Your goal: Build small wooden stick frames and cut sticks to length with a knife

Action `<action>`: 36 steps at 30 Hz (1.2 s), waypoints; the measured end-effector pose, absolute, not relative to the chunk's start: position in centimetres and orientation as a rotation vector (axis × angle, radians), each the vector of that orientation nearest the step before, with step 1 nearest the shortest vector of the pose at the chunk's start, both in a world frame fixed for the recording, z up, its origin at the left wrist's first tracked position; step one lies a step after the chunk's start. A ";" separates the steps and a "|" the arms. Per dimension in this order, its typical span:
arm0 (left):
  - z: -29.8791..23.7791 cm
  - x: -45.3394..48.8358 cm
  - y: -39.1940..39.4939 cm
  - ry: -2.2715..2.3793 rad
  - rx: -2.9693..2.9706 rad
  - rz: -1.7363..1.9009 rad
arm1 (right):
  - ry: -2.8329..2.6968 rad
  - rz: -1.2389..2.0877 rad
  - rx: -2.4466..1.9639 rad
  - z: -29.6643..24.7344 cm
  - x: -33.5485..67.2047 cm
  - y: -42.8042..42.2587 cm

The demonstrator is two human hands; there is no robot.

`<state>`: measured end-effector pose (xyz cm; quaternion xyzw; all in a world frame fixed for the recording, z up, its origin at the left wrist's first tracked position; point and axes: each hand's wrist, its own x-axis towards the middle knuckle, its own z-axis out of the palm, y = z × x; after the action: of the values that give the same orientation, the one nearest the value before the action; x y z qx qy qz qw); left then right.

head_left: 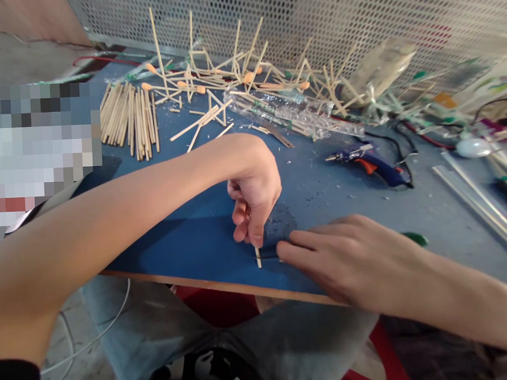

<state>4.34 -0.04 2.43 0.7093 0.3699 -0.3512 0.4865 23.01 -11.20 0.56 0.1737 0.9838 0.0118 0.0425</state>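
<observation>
Head view: the left hand point(253, 193) is curled shut around a short wooden stick point(258, 257), gripping its upper part so that only the lower end shows below the fingers, touching the blue bench point(188, 237) close to the front edge. The right hand point(344, 259) lies flat and open, palm down, its fingertips pressing the bench just beside the foot of the stick; it grips nothing that can be seen, though a thin dark sliver seems to lie under the fingertips.

The stick looks light, thin and stiff, and likely to snap if bent; a pinch near the middle, as here, would seem the safest hold.

Well behind the hands: a bundle of loose sticks point(128, 120) at the left, a tangled frame of glued sticks point(231, 67) against the mesh wall point(355, 12), a clear plastic packet point(292, 115) of further sticks, and a blue glue gun point(370, 162) with its cable to the right. Clear rods point(476, 197) lie at the far right. Fine scraps litter the bench near the hands. Nothing stands between the 2 hands and the stick.
</observation>
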 end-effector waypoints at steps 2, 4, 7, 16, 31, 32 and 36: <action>2.6 4.3 -0.2 0.887 1.718 -0.853 | 2.999 0.021 0.485 0.6 23.0 -11.1; 2.7 4.3 -0.3 0.831 1.726 -0.892 | 3.036 0.104 0.512 0.6 22.9 -11.1; 2.8 4.4 -0.4 0.799 1.748 -0.923 | 3.044 0.113 0.544 0.5 22.9 -11.0; 2.7 4.6 -0.4 0.794 1.811 -0.960 | 3.028 0.157 0.476 0.5 23.0 -11.0; 3.0 4.8 -0.7 1.073 1.860 -0.808 | 3.055 0.189 0.432 0.3 23.0 -10.9; 3.0 4.8 -0.8 1.107 1.835 -0.782 | 3.054 0.183 0.424 0.3 23.0 -10.9; 3.1 4.8 -0.9 0.982 1.787 -0.872 | 2.981 0.061 0.387 0.5 23.2 -10.7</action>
<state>4.80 -0.87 3.09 0.7214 0.3962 -0.3519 0.4458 23.16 -10.73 0.47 0.1284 0.9892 0.0202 0.0676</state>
